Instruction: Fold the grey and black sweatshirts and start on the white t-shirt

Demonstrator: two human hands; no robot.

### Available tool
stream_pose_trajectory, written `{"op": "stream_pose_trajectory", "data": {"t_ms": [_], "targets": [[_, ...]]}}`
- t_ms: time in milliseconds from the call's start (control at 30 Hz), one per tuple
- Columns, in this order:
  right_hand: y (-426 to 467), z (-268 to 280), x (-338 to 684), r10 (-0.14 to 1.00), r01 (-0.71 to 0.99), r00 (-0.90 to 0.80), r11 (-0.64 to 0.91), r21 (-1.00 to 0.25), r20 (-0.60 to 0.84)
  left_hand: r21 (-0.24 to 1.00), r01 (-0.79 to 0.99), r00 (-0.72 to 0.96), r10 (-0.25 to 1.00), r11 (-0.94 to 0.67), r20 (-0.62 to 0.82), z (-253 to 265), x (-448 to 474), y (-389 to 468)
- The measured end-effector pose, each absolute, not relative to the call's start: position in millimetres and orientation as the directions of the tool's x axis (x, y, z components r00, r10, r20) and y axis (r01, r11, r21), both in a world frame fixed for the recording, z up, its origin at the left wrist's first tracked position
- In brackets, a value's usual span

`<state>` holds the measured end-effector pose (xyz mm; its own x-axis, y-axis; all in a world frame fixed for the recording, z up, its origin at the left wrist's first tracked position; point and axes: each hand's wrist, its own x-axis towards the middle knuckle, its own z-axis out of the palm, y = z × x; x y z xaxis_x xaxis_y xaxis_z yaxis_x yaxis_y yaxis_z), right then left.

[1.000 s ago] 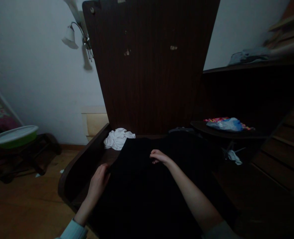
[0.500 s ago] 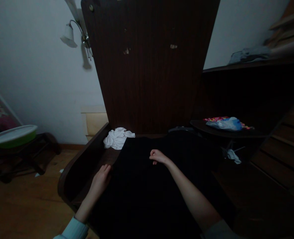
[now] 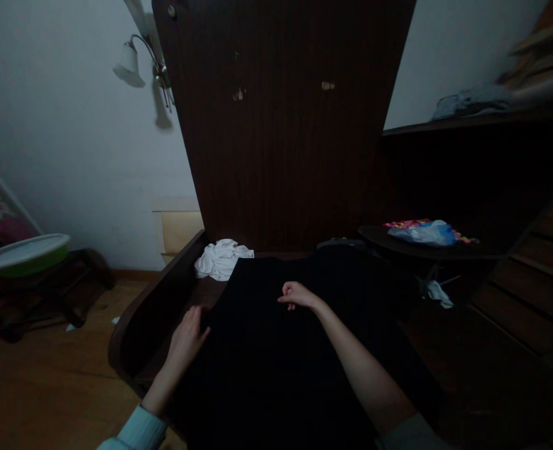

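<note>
A large black cloth, so dark that its folds and kind cannot be made out, lies spread over a dark wooden seat or bench. My left hand rests at the cloth's left edge, with the thumb apart from the fingers. Over the middle of the cloth is my right hand, its fingers curled in a pinch against the dark fabric. Any fold between those fingertips is lost in the black. Beyond the left hand, a crumpled white cloth touches the far left corner of the black one.
A curved wooden armrest borders the left side. Behind rises a tall dark panel. At right, a low shelf carries a plastic bag. A green basin stands on a stool at far left; a lamp hangs on the wall.
My left hand has shifted slightly left and its thumb has come away from the fingers. My right hand stays in place, one fingertip reaching slightly further left. The black cloth looks unmoved.
</note>
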<state>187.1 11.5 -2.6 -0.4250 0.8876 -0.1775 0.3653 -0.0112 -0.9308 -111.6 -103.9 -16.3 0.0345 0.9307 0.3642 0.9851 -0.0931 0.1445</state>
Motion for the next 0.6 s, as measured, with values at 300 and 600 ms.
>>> {"op": "stream_pose_trajectory", "data": {"t_ms": [300, 600], "targets": [[12, 12, 199, 0.903, 0.380, -0.417, 0.072, -0.922, -0.101, 0.145, 0.965, 0.160, 0.930, -0.218, 0.332, -7, -106, -106], [6, 10, 199, 0.858, 0.486, -0.457, 0.022, -0.873, -0.233, 0.275, 0.926, 0.181, 0.943, -0.259, 0.279, -1, -102, -107]]}}
